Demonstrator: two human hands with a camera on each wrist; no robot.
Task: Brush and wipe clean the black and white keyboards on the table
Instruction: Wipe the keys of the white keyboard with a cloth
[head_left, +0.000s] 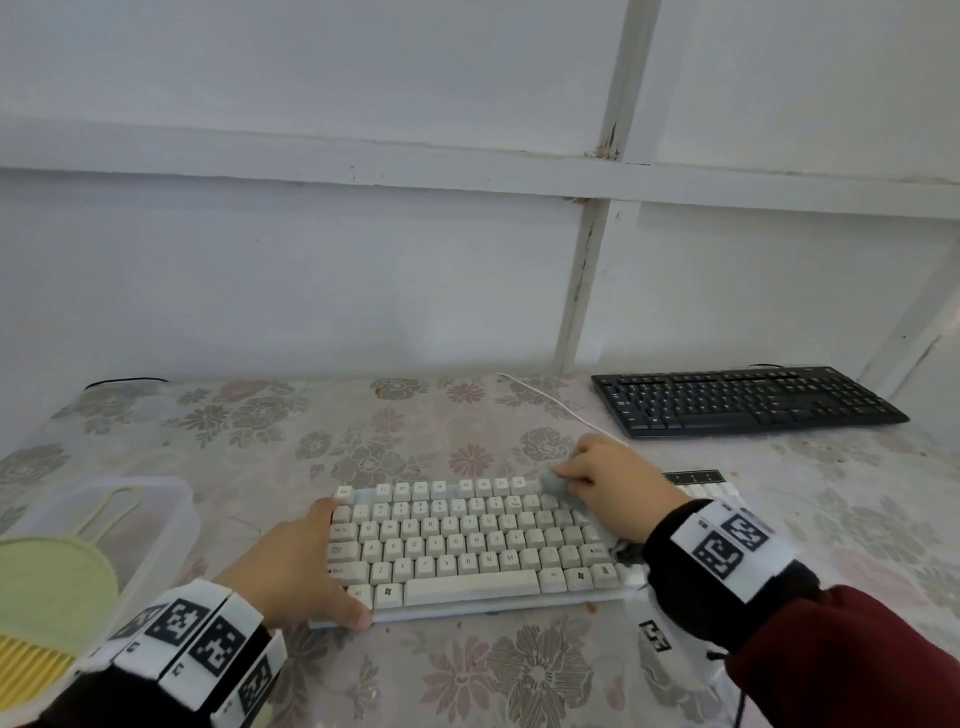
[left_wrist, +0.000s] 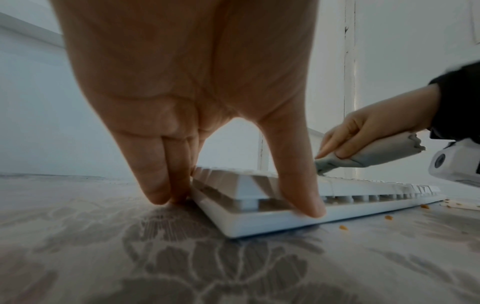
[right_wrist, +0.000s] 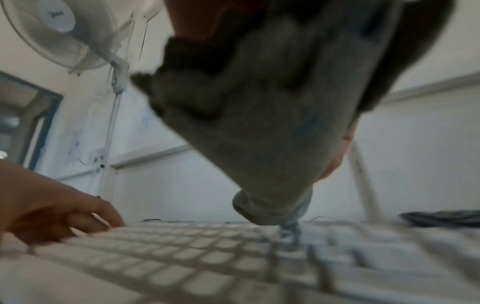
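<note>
Head view: the white keyboard is steadied at its 9 o'clock end by the left hand, fingers straight. A gray cloth is gripped by the right hand, pressed on keys at 2 o'clock.

This looks like a plain room in a home rather than an office. The table is covered with a faded floral plastic cloth, and behind it stands a bare whitewashed wall crossed by chipped white-painted wooden battens. A white wall-mounted electric fan hangs high up, with its cable running down the wall. To the far left is a blue-grey painted door frame.
</note>
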